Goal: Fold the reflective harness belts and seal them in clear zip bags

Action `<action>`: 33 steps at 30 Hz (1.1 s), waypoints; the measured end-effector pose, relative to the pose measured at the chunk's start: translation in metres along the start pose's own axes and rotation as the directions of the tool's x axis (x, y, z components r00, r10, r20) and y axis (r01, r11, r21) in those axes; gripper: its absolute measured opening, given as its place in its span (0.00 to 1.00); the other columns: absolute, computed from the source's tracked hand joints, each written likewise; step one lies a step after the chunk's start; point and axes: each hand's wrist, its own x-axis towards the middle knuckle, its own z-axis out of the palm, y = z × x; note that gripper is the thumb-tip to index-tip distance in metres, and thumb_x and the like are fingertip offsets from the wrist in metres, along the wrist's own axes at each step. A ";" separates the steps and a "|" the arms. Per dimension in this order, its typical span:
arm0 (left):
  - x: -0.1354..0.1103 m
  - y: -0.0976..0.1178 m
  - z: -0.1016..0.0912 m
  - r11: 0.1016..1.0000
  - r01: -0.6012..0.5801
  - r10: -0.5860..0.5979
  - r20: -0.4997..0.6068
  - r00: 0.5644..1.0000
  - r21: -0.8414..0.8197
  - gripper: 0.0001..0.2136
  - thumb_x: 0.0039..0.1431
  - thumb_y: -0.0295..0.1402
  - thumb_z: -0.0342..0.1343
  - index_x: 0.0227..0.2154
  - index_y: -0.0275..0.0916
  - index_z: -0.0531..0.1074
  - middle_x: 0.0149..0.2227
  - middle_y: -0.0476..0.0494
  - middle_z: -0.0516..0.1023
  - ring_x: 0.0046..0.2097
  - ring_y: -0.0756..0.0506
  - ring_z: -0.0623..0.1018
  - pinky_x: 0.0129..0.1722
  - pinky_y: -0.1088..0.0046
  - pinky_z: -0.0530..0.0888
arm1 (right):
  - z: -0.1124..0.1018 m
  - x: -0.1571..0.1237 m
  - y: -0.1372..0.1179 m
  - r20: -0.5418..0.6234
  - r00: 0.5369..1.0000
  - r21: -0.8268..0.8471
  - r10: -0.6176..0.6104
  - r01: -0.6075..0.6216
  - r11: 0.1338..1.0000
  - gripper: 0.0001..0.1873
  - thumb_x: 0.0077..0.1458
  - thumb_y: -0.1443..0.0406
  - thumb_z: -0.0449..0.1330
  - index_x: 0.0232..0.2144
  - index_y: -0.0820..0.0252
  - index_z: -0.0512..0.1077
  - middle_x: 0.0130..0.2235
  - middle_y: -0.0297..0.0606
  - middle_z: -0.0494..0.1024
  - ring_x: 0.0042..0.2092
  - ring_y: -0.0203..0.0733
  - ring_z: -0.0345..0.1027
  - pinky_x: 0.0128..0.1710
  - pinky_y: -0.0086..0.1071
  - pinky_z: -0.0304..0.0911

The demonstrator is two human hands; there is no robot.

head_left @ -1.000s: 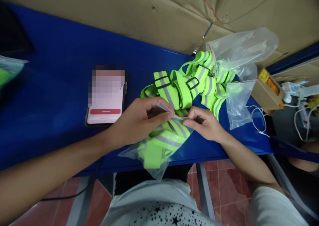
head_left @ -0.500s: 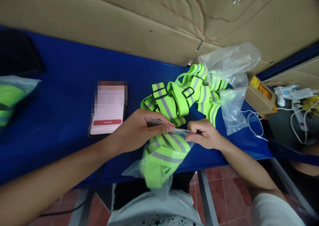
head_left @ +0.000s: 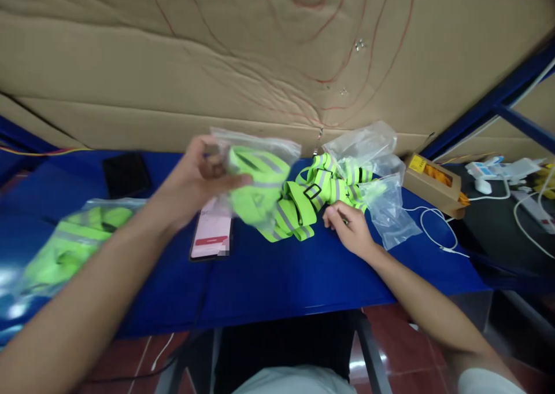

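My left hand (head_left: 212, 177) is closed on a clear zip bag (head_left: 260, 180) with a folded neon-green reflective strap inside. It holds the bag raised over the table, above the phone. My right hand (head_left: 347, 226) lies low by the blue tabletop, fingers curled in, with nothing seen in it. Just beyond its fingers is a loose heap of reflective straps (head_left: 299, 206) with grey stripes and black buckles. On the left, behind my forearm, lies another filled zip bag (head_left: 78, 238).
A phone (head_left: 211, 235) with a lit screen lies on the blue table (head_left: 277, 284). Clear plastic bags (head_left: 390, 209) lie right of the straps, near a cardboard box (head_left: 433, 183) and white cables (head_left: 437, 226). A dark flat object (head_left: 125, 174) lies at back left. Cardboard (head_left: 173, 76) walls the back.
The filled bag, held by both hands near the front edge, has gone up and forward in my left hand. My right hand has let go of it. The view has tilted upward.
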 end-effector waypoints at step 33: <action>-0.019 -0.057 0.096 0.305 -0.294 -0.145 0.350 0.926 0.906 0.33 0.63 0.41 0.63 0.69 0.42 0.62 0.70 0.27 0.62 0.68 0.24 0.69 0.61 0.39 0.71 | 0.006 -0.003 0.005 0.172 0.925 -0.355 -0.340 0.380 0.854 0.10 0.73 0.63 0.55 0.37 0.56 0.72 0.35 0.36 0.77 0.36 0.39 0.73 0.36 0.33 0.65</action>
